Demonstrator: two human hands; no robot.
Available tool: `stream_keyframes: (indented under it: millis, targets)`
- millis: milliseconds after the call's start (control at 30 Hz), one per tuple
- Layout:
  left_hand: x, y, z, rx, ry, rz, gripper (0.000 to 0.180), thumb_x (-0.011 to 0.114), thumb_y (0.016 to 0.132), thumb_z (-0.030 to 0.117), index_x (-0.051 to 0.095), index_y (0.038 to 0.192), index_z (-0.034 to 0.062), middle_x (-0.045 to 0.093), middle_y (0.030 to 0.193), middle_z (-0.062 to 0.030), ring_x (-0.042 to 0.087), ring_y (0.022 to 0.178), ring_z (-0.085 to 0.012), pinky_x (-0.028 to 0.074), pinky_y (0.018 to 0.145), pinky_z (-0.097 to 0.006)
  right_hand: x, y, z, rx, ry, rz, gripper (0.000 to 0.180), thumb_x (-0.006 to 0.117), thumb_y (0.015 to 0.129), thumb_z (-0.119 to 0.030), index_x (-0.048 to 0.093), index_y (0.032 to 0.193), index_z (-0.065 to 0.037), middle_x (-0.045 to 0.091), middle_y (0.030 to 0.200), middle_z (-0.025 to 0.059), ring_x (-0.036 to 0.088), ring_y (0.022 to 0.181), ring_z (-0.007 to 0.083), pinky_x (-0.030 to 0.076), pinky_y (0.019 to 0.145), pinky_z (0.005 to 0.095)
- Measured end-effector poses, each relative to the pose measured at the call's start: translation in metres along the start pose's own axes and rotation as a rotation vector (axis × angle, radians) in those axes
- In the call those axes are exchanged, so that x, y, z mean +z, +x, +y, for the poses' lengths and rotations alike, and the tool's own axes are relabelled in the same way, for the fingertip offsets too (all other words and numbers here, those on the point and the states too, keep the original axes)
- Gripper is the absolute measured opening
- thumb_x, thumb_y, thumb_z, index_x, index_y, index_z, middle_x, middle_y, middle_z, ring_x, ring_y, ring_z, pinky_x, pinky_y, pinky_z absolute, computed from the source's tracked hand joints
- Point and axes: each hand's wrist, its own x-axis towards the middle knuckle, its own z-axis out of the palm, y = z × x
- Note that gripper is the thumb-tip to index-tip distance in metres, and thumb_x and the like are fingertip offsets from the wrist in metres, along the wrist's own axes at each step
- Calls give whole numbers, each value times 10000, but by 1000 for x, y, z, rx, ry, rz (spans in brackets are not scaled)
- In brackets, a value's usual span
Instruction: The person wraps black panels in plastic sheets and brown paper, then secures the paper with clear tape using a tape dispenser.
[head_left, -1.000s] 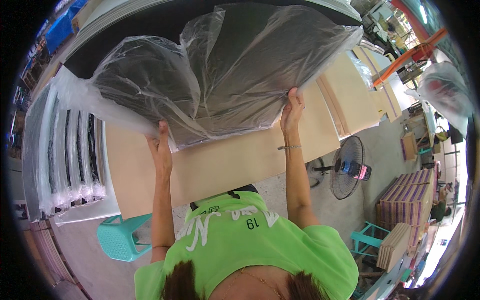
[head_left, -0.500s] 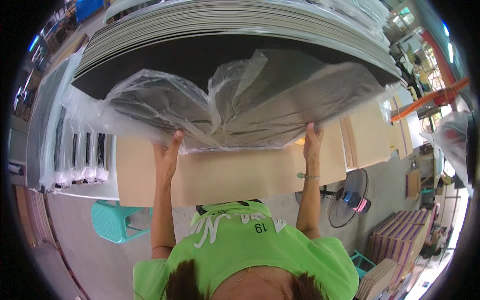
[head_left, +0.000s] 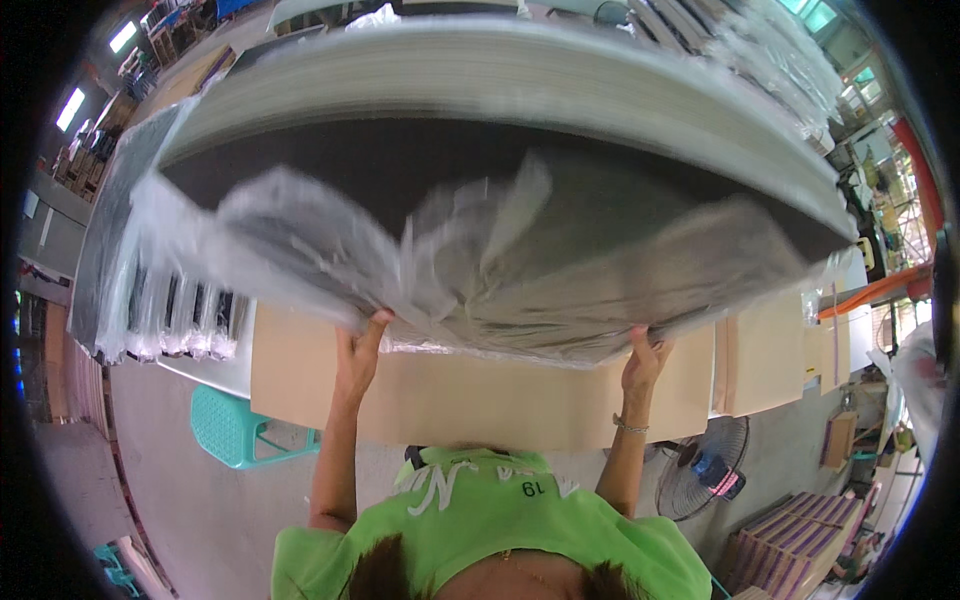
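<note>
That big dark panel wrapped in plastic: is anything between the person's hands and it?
Nothing visible apart from its own wrap. The left hand and right hand both grip the near edge of the dark panel through its loose plastic wrap, above the tan board.

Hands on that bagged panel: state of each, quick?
Left hand: fingers gripping the plastic-wrapped dark panel edge.
Right hand: gripping the same edge.
</note>
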Motion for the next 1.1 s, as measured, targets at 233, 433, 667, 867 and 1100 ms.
stream_keyframes:
  millis: [233,433,667,867,1100]
  targets:
    - [-1,22,26,-52,11,-92,495,657,886,273,505,1214,-66,568,1155,-149,525,1075,-216,400,942,-338,48,5,-51,133,-196,-37,561,715,838,-214,475,1254,74,547,1193,125,487,1123,217,332,1004,325]
    - [33,71,-38,-245,-178,-198,593,677,852,226,422,1315,-43,552,1218,-173,535,1120,-240,407,977,-350,50,32,25,429,-255,-93,607,716,821,-224,466,1294,63,563,1213,124,515,1107,238,364,981,349]
    - [61,114,-123,-508,-183,-296,503,681,840,181,476,1243,-39,625,1078,-162,630,917,-231,514,809,-357,41,68,111,591,-342,-170,499,743,788,-247,584,1143,65,636,1037,113,587,933,229,453,844,332]
    - [75,138,-123,-364,-134,-261,507,710,818,206,523,1192,-81,644,1050,-167,639,907,-251,512,805,-368,51,91,126,468,-449,-85,518,795,739,-267,617,1068,92,650,968,111,593,857,211,465,796,328]
    - [87,175,-157,-410,-119,-252,503,741,763,182,570,1113,-135,653,1011,-203,645,894,-271,499,814,-365,46,117,145,588,-278,-139,578,832,700,-274,603,1035,137,643,959,137,603,802,231,476,753,339]
